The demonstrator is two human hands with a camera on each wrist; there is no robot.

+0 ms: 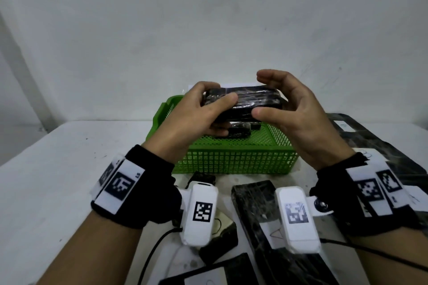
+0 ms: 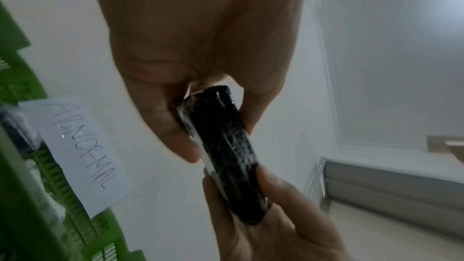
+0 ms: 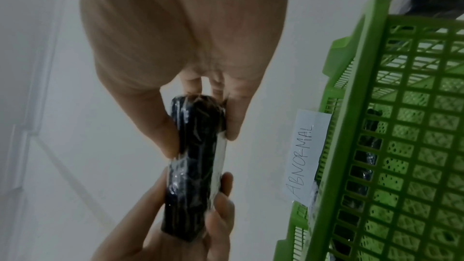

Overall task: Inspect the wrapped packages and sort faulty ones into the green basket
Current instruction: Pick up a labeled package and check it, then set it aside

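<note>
Overhead, black package (image 1: pixel 240 102), glossy crinkled film, both hands

The light was soft and even, with a cool grey cast, and no lamp showed in any view. The wall (image 1: pixel 208 18) darkened toward the corners of the head view, where the wide lens bent the edges. Shadows on the desk (image 1: pixel 58 169) were faint. Small glints caught the film of the held package (image 1: pixel 243 102). Both wrist views were softer: the palms close to the lens were blurred, and the green basket (image 2: pixel 15 86) smeared at the frame edge.
</note>
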